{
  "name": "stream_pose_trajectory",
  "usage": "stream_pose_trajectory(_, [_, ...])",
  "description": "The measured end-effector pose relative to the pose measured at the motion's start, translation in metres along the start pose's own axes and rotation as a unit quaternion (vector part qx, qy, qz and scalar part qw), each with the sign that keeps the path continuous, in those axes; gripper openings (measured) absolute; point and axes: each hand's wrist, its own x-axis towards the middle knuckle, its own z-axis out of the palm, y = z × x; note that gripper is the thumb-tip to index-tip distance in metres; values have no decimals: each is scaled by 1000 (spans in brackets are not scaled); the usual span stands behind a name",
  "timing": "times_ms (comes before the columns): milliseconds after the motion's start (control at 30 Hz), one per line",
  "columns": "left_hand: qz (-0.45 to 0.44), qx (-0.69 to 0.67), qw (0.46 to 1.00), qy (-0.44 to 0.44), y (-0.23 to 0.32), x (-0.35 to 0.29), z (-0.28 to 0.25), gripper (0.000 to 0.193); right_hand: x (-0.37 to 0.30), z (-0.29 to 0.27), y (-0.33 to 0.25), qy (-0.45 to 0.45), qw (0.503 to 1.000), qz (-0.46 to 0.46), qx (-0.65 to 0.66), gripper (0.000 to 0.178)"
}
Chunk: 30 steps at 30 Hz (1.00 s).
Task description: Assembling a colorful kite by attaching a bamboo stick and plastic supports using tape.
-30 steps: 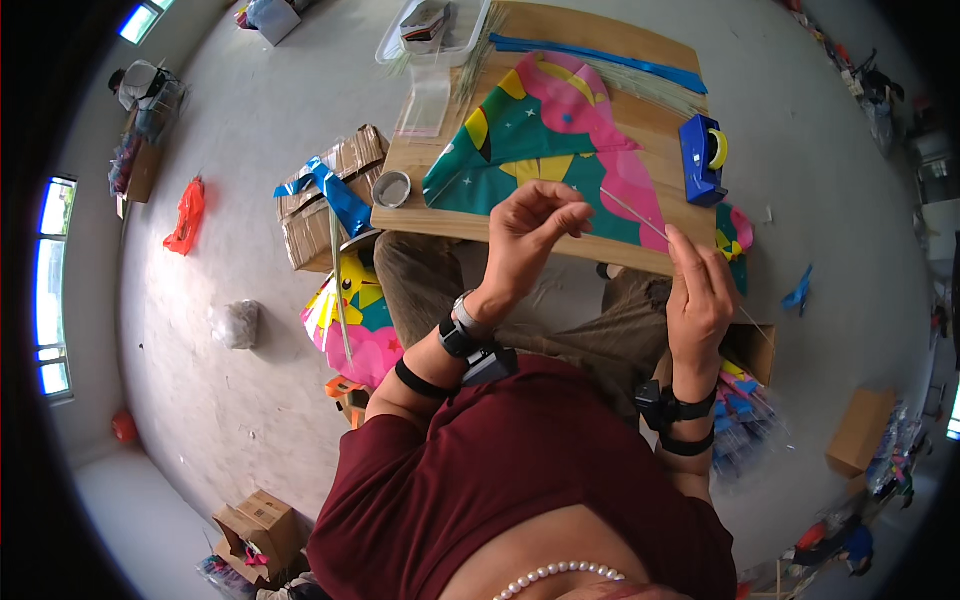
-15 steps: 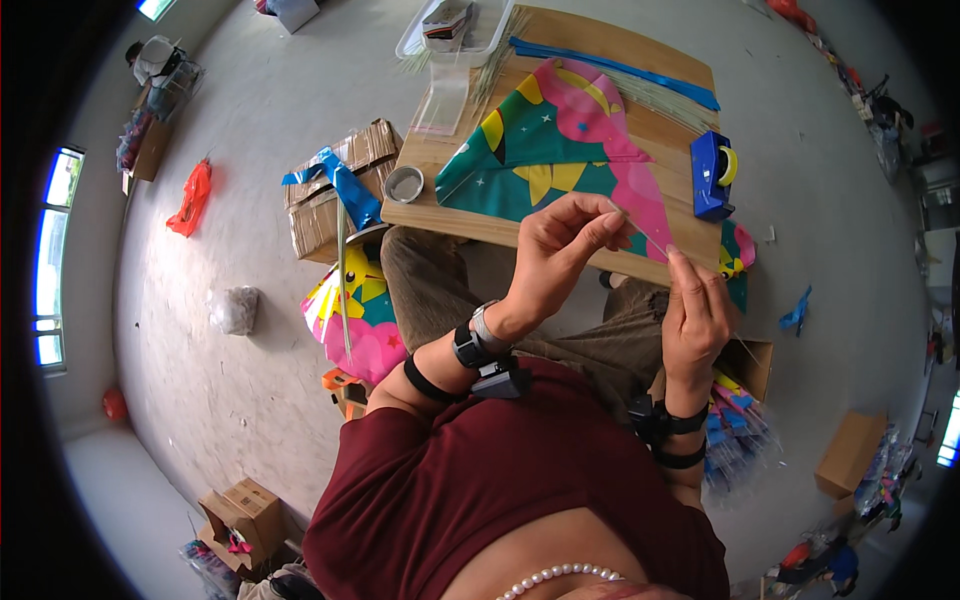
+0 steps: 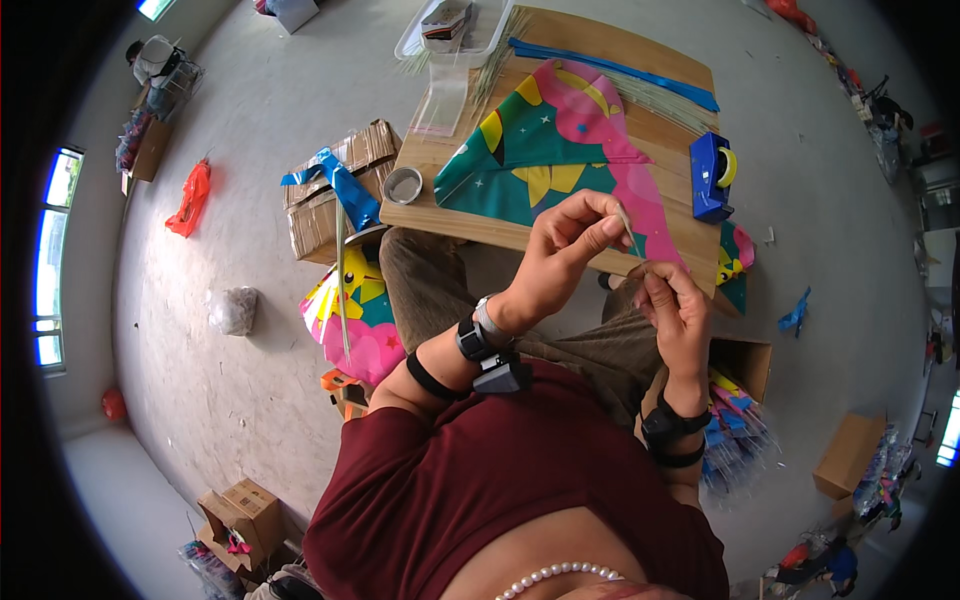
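My left hand [image 3: 578,236] is closed in a pinch on the upper end of a thin pale strip [image 3: 630,228], above the near edge of the table. Just below and to the right, my right hand [image 3: 676,312] has its thumb and forefinger pinched at the strip's other end; the fingers partly hide it. Whether it is thread or a thin stick is too small to tell. Behind my hands, a folded printed cloth [image 3: 560,140] in green, pink and yellow lies on the wooden table [image 3: 470,222].
A blue tape dispenser [image 3: 710,178] stands at the table's right edge, a round tin [image 3: 403,186] at its left corner. Blue strips [image 3: 620,70] and thin sticks lie along the back beside a clear plastic tub [image 3: 408,42]. A cardboard box [image 3: 308,228] sits left of the table.
My right hand has moved down and to the left, closer to my left hand, and its fingers have curled more. The visible stretch of strip between the hands is shorter. My left hand has barely moved.
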Motion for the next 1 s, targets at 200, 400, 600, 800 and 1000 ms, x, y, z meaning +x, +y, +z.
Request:
stream_pose_trajectory(200, [-88, -14, 996, -15, -4, -1, -1, 15, 5, 0, 4, -49, 985, 66, 154, 21])
stream_pose_trajectory(400, [-151, 63, 986, -28, -23, -14, -19, 12, 10, -7, 6, 7, 982, 47, 182, 20])
stream_pose_trajectory(600, [-184, 246, 951, 31, -41, -40, -80, 10, 9, -23, 16, 81, 994, 23, 62, 22])
stream_pose_trajectory(800, [-232, 289, 926, 65, -44, -68, -118, 19, 7, -20, 29, 87, 994, 25, 60, 22])
stream_pose_trajectory(1000, [-310, 337, 885, 84, -46, -80, -143, 25, 7, -20, 38, 88, 995, 18, 36, 22])
